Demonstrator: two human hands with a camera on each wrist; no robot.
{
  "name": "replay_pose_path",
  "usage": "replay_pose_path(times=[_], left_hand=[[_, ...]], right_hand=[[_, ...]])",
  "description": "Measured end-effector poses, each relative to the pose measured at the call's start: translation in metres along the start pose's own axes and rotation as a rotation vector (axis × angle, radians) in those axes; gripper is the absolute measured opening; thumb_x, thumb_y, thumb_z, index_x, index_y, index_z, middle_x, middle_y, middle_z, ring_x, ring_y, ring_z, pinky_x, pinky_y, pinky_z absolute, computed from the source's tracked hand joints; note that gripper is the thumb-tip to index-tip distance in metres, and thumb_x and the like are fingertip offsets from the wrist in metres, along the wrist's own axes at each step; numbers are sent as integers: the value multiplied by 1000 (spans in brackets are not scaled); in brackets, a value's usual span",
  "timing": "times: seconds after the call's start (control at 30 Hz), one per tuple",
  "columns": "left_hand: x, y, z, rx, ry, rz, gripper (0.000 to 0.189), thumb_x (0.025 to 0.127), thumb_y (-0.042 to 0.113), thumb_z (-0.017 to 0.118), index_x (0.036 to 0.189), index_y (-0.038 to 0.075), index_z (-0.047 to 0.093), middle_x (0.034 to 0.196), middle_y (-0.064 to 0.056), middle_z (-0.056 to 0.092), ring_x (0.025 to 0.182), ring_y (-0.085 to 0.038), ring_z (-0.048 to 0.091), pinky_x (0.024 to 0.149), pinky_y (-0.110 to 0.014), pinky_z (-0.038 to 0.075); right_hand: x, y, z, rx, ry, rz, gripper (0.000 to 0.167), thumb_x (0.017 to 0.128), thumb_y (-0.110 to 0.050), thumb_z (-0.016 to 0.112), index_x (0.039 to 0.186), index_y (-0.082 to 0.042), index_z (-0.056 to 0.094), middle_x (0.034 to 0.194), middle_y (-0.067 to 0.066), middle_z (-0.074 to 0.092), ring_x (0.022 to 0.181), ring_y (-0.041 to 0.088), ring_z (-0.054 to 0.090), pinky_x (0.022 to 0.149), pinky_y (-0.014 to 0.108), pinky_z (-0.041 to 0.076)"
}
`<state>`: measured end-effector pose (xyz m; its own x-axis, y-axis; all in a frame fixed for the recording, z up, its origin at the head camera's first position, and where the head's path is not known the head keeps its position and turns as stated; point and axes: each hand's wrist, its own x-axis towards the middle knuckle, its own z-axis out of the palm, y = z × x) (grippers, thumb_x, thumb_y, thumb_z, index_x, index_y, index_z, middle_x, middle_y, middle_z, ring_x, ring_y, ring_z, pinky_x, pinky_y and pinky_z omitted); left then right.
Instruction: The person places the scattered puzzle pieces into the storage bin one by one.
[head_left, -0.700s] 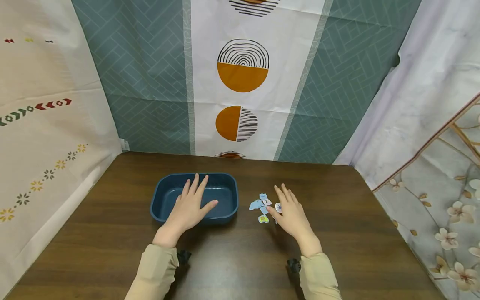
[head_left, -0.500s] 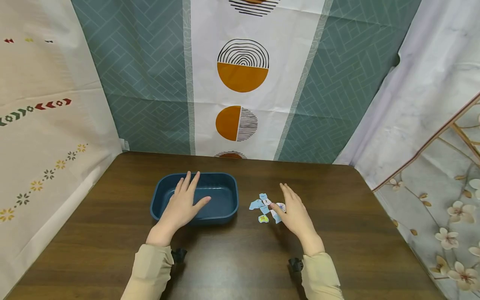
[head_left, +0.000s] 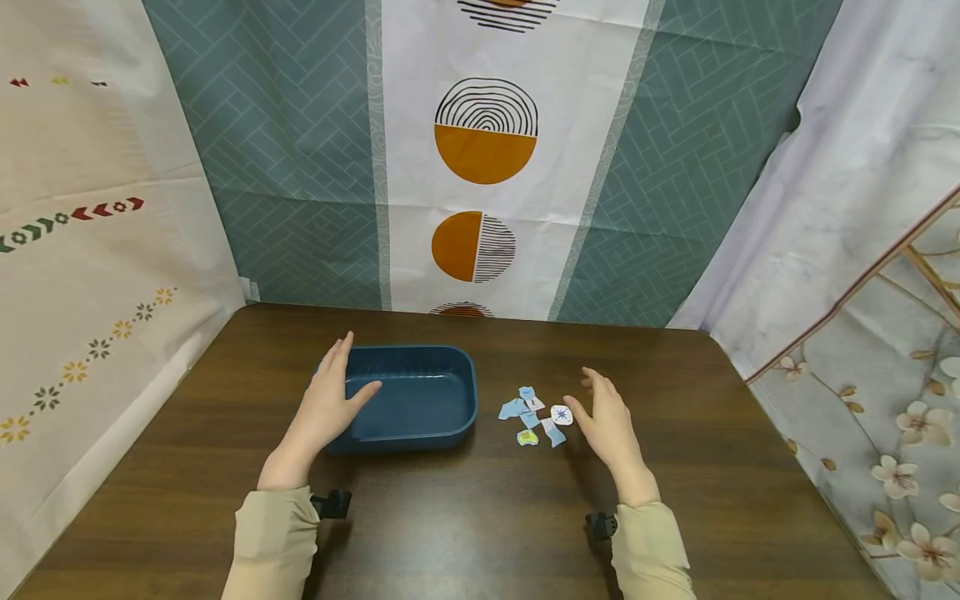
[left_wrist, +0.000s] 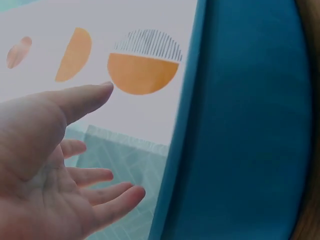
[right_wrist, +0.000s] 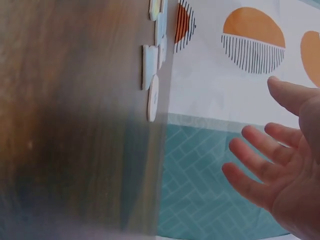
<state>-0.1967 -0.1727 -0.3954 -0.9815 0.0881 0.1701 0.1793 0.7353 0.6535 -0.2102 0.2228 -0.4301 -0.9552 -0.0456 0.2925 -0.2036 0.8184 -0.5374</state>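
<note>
Both your hands are empty, so you look to be between grasps. Your left hand (head_left: 321, 408), fingers extended, is at the left end of the bin (head_left: 408, 400), left of centre in the frame; your right hand (head_left: 613, 421), loosely bent, hovers just right of the pieces (head_left: 513, 408), which lie flat right of centre. Lifting one would call for lowering thumb and fingertip to pinch a thin edge. The bin is smooth, dark blue, round-cornered, probably plastic. The pieces are thin and stiff-looking, mostly pale blue and irregular; the star piece (head_left: 562, 415) is rounded and white. The table (head_left: 457, 533) is brown, wood-grained and slightly glossy.
</note>
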Motion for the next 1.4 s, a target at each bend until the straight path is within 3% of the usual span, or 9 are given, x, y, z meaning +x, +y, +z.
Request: replay_pose_path(times=[0.27,0.5,0.67,0.9,1.2,1.3,1.4], left_hand=[[-4,-17,-15,-200,7,-38,90,96,25,62,157,4,-2,157,-32,16,137,-51,32,99,-59,45],[-9,-26,-26,-352,0,-142,92,95,24,64,158,10,-3,158,-28,18,141,-45,28,106,-59,39],[-11,-34,-29,-384,11,-246,92,93,23,66,158,9,2,158,-25,22,142,-43,26,108,-60,34],[-14,-55,-29,-424,-16,-331,91,93,18,66,157,3,3,158,-29,19,143,-46,21,112,-58,30],[-12,-67,-28,-503,-116,-333,93,94,18,64,156,2,-4,157,-32,19,144,-47,20,114,-60,26],[-11,-67,-27,-522,-118,-330,92,93,12,64,156,3,-3,157,-31,20,144,-47,21,115,-59,25],[-12,-69,-27,-532,-118,-326,92,93,9,64,156,2,-3,156,-32,21,144,-47,22,115,-59,26]], right_hand=[[-2,8,2,14,-9,77,60,93,-22,67,139,8,43,113,23,61,105,40,59,91,55,47],[-4,12,7,15,-18,103,60,90,-18,70,137,11,45,100,19,61,86,30,57,77,46,49],[-3,18,10,5,-68,158,62,89,-18,71,136,12,46,93,17,62,77,24,53,67,35,43],[-2,21,15,14,-142,195,59,89,-20,69,134,12,47,88,14,64,74,22,52,69,37,45],[2,25,20,93,-186,199,56,90,-18,68,132,12,49,94,17,67,88,30,60,83,49,48],[1,30,22,136,-196,222,55,90,-18,68,133,10,49,97,17,66,91,30,59,82,44,48],[1,34,25,207,-206,261,56,89,-16,69,135,9,49,100,18,65,84,26,59,72,35,49]])
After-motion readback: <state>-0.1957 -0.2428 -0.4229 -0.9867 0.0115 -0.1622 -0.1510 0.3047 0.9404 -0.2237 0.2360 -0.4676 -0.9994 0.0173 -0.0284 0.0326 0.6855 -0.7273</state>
